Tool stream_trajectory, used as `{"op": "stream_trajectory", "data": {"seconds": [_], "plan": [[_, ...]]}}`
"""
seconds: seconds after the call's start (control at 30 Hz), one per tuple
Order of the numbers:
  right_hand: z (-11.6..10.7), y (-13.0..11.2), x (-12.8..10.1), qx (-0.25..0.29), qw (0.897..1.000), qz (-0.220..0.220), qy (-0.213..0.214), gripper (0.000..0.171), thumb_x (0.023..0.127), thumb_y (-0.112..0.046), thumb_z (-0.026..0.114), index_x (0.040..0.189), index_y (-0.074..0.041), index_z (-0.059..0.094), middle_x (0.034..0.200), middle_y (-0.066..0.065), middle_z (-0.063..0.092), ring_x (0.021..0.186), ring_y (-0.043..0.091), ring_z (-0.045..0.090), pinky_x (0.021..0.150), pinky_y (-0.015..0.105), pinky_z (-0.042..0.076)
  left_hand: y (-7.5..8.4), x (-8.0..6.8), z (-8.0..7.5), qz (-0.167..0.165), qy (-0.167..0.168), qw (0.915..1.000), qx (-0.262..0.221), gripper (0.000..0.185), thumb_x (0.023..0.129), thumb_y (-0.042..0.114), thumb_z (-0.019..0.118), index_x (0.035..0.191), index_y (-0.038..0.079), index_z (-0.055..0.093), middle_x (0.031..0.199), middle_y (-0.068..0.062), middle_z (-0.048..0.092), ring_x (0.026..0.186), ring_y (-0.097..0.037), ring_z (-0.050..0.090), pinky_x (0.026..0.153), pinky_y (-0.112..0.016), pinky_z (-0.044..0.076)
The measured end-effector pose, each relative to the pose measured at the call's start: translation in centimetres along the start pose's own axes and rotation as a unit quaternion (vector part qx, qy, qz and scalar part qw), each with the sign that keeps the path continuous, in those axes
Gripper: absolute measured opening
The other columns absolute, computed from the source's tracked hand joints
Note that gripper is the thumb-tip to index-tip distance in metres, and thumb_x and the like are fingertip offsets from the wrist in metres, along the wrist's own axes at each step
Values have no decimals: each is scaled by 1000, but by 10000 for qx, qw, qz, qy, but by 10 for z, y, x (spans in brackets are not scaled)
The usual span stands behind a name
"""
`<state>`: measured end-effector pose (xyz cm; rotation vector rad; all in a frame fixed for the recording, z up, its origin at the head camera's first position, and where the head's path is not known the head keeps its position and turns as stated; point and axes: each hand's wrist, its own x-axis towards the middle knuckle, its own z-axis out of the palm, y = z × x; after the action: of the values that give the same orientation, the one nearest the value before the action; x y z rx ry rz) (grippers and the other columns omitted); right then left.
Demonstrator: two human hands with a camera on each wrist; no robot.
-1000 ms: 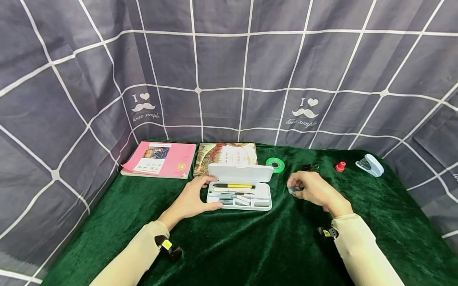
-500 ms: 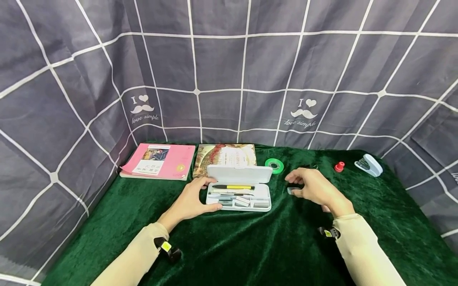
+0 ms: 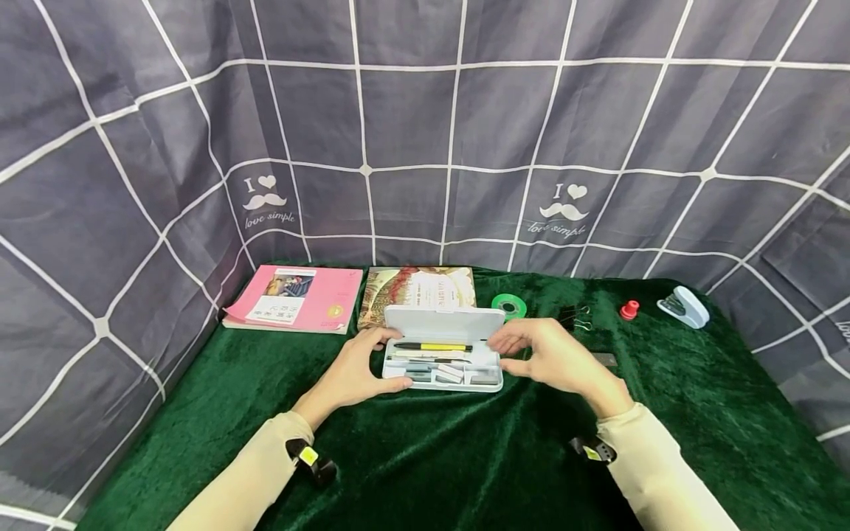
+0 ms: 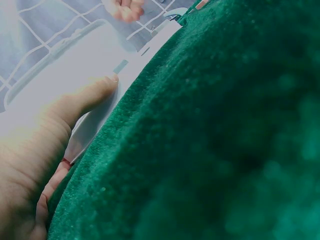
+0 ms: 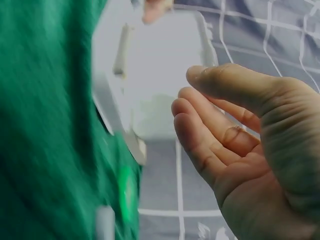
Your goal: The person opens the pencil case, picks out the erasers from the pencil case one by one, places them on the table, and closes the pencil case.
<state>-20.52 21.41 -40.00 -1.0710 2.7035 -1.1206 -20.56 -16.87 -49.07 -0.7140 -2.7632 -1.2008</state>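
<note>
A white pencil case lies with its lid raised on the green cloth. Inside are a yellow and black pen, slimmer pens and small pieces in the front compartments. My left hand grips the left end, thumb at the front edge and fingers behind; the left wrist view shows that thumb against the case. At the other end is my right hand, fingertips right by the rim. Its fingers are loosely bent with nothing between them in the right wrist view.
Behind the case lie a pink book and a patterned book. Green tape, black binder clips, a small red object and a pale stapler are further right. A dark flat piece lies beyond the right hand.
My right hand has released a small greyish piece on the cloth and moved left to the case's right end, uncovering the binder clips. The left hand stays on the case.
</note>
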Motion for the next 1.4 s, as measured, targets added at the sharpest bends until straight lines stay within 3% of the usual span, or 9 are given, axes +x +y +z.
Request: {"op": "stream_trajectory", "data": {"seconds": [0.27,0.57,0.7,0.87,1.13,1.4], "plan": [[25,-1,4,-324,9959,-184,-827,21,95,1,86,111,-13,86,105,-3,79,89,6,72,82,34,66,2,2,0,42,-4,10000,-20,77,87,56,94,151,24,64,156,-3,61,130,-31,66,110,-56,58],[26,-3,3,-375,9958,-250,-800,23,96,4,83,109,-15,87,103,-5,77,87,3,68,79,32,64,5,3,-1,-36,-48,10000,-9,78,87,55,95,151,25,63,156,-4,60,130,-32,66,110,-57,57],[18,-5,4,-406,9966,-311,-644,24,95,3,83,109,-16,87,104,-7,77,89,4,69,80,35,65,6,3,-2,-59,-53,10000,-44,78,87,55,95,152,25,63,156,-4,60,131,-32,66,110,-57,57],[-2,-6,-4,-494,9974,-506,-100,27,91,5,85,108,-16,86,100,-9,75,88,6,69,79,37,64,3,1,-2,-52,-51,10000,-44,77,87,53,95,151,24,63,156,-4,61,131,-32,66,111,-56,57],[-41,7,-36,-825,9943,-203,651,31,89,8,88,103,-20,85,94,-6,75,85,6,68,75,24,59,3,-1,-2,-95,-75,9999,-34,77,88,53,95,152,24,63,156,-5,60,131,-33,66,110,-57,57],[-31,34,-63,-929,9930,-28,723,34,84,9,92,100,-20,84,90,-15,71,81,3,66,70,29,60,3,0,-2,-44,-47,10000,5,77,87,52,95,151,24,63,156,-4,61,131,-33,66,110,-56,57]]}}
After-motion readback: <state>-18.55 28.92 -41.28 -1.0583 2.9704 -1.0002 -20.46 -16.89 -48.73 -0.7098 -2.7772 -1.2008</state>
